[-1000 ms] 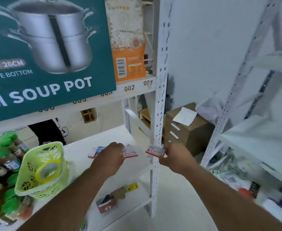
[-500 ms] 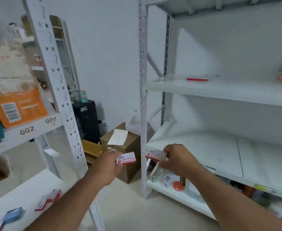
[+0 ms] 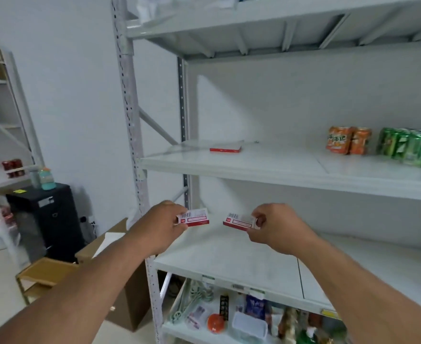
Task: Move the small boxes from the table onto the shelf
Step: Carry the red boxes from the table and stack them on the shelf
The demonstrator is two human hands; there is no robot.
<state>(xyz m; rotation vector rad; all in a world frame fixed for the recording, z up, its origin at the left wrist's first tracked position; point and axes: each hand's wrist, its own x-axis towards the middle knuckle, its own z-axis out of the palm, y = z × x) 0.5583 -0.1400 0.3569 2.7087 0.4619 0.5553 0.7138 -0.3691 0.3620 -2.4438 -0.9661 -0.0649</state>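
My left hand (image 3: 163, 223) grips a small red-and-white box (image 3: 194, 218) by its left end. In my right hand (image 3: 276, 225) is a second small red-and-white box (image 3: 239, 221), pinched at its right end. Both boxes hang side by side, a little apart, in front of the grey metal shelf unit, above its lower board (image 3: 229, 259). A flat red-edged box (image 3: 225, 147) lies on the middle board (image 3: 254, 167), up and behind the two held boxes.
Orange packs (image 3: 348, 140) and green cans (image 3: 405, 146) stand at the right of the middle board. The shelf post (image 3: 132, 135) rises beside my left hand. Assorted goods fill the bottom shelf (image 3: 229, 316). A cardboard box (image 3: 120, 276) and a black cabinet (image 3: 48, 219) stand at left.
My view has swung right from the table rack to the grey shelf unit. Both hands, each still holding a box, are now nearer the unit, over its lower board.
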